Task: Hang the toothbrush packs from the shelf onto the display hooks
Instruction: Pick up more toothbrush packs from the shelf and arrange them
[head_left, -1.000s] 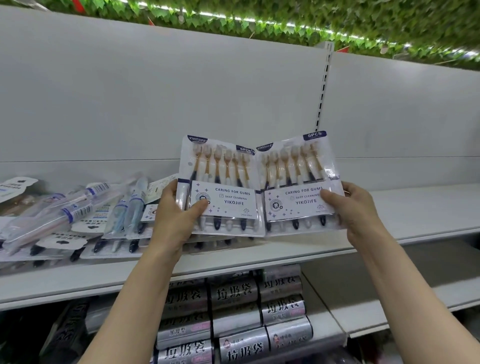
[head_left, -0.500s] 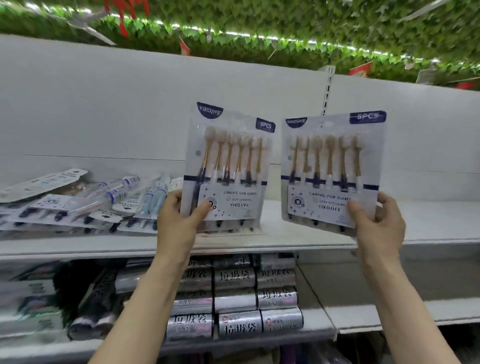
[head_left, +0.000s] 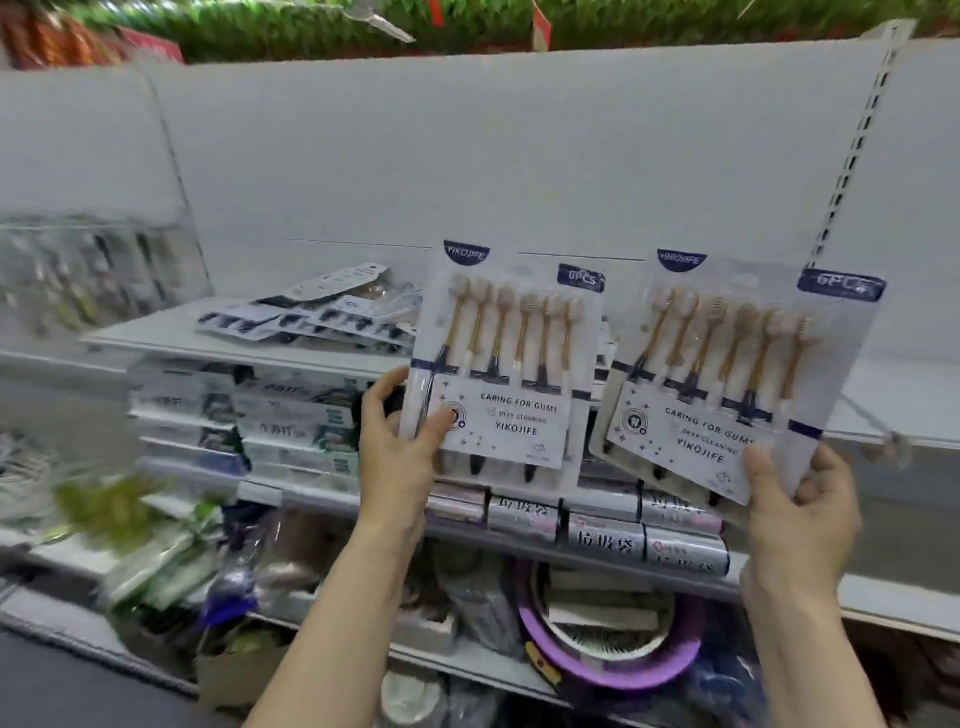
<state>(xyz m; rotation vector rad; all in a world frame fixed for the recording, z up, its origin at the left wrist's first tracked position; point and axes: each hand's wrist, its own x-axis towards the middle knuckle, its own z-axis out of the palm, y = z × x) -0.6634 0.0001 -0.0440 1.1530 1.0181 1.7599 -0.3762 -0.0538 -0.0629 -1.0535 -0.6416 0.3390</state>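
Hands apart—left hand (head_left: 400, 441) and right hand (head_left: 800, 499) each pinch a toothbrush pack's lower corner above the shelf (head_left: 171, 338), left pack (head_left: 504, 358) and right pack (head_left: 727, 374) upright—likely keeping top edges free for hooks.

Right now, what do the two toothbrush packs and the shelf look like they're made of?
Left pack and right pack: seemingly printed card under clear glossy plastic, since glare streaks cross the brushes. Shelf: probably painted metal, pale grey and matte, with a thin front edge.

Left-side goods (head_left: 93, 280) smeared by blur, pack bottoms behind the left hand (head_left: 400, 447) and right hand (head_left: 800, 514)
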